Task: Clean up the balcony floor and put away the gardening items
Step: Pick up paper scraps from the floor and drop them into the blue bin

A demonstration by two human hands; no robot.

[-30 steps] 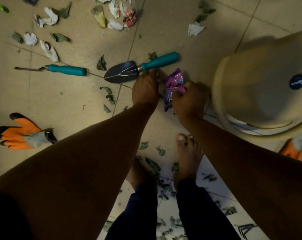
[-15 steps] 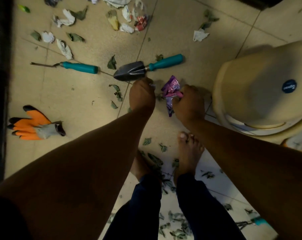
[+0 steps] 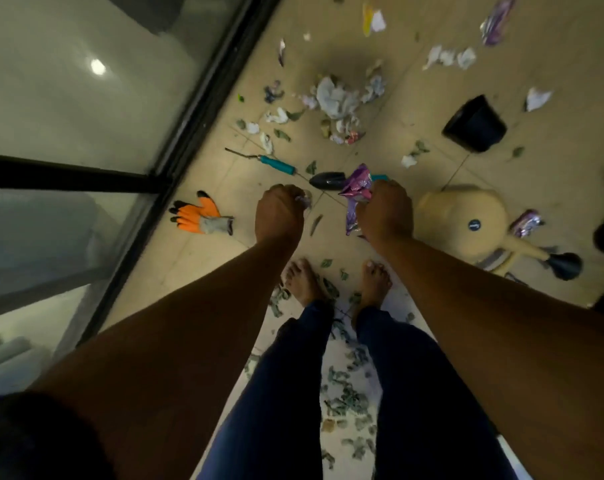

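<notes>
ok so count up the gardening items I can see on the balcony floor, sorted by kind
Teal-handled hand tools: 2, a weeder and a trowel
Orange work gloves: 1
Watering cans: 1
Black plant pots: 1
Total: 5

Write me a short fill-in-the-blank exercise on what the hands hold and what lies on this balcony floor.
1. The right hand grips a crumpled ____ wrapper.
2. The glove on the floor has fingers coloured ____.
3. The black pot lies on its ____.
4. The trowel has a ____ handle.

Missing words: purple; orange; side; teal
</notes>
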